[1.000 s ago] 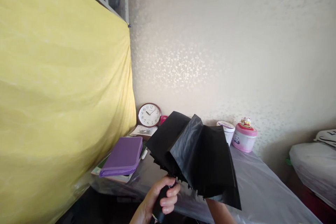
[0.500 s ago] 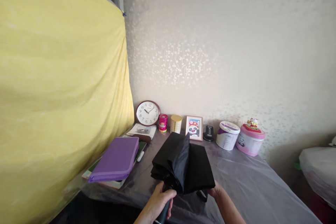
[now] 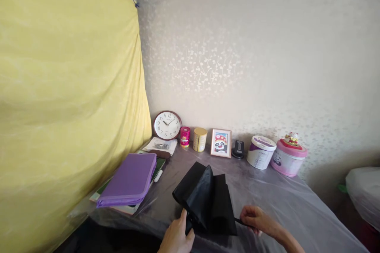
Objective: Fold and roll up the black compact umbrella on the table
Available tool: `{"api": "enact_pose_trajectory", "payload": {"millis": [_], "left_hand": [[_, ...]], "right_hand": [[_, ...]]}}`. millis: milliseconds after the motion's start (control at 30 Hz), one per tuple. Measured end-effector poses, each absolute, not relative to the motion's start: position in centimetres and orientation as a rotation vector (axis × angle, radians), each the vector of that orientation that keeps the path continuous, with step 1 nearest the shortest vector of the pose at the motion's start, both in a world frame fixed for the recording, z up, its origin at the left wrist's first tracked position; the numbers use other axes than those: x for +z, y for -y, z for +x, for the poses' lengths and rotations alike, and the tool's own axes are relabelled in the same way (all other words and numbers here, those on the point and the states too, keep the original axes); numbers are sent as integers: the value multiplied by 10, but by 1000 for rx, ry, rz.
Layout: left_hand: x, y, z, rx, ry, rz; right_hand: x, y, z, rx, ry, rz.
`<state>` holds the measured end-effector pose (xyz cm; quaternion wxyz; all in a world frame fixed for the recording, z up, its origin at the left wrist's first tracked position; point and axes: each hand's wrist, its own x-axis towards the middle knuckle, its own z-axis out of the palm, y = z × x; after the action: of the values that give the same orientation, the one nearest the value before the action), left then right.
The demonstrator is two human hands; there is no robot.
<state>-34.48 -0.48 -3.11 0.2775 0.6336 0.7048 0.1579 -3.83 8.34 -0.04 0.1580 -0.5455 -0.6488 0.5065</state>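
Observation:
A black folded umbrella (image 3: 204, 201), its fabric loose in wide flaps, is held over the front of the table. My left hand (image 3: 178, 234) is wrapped round its dark handle at the lower left of the fabric. To the right of the flaps, my right hand (image 3: 257, 219) pinches a thin black strap (image 3: 240, 221) that runs out from the umbrella's right side. The lower end of the handle is hidden behind my left hand.
A purple zip folder (image 3: 127, 180) lies on books at the left, beside a white marker (image 3: 158, 176). Along the wall stand a clock (image 3: 167, 125), pink tin (image 3: 185, 137), yellow-lidded can (image 3: 200, 139), panda picture (image 3: 221, 143), black object (image 3: 238, 149) and two tubs (image 3: 261, 152).
My right hand has moved right, off the fabric's edge, and now draws the strap outward. The umbrella's flaps have sunk lower and narrowed. The view has shifted slightly.

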Motion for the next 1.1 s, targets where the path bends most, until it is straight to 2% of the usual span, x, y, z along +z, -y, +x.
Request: {"api": "enact_pose_trajectory", "payload": {"millis": [100,233,367,500,633,867,1100], "left_hand": [[-31,6,-343,412,-1864,1747],[-26,8,-336,337,-1870,1822],[-20,8,-333,318,-1858,1829],[-15,6,-333,266,-1842,1791],[-15,3,-335,256,-1825,1760],[-34,2,-347,490,-1623,1660],[-19,11,-334,234,-1880,1684]], "right_hand": [[-6,-79,-14,1321,1861,-1639],[8,-83,-20,598,1978,-1611],[36,-91,-74,271,2126,-1292],[49,-100,-131,96,2405,-916],[49,-106,-152,-31,2529,-779],[34,-92,-95,-54,2486,-952],[23,-87,-64,-111,2315,-1147]]}}
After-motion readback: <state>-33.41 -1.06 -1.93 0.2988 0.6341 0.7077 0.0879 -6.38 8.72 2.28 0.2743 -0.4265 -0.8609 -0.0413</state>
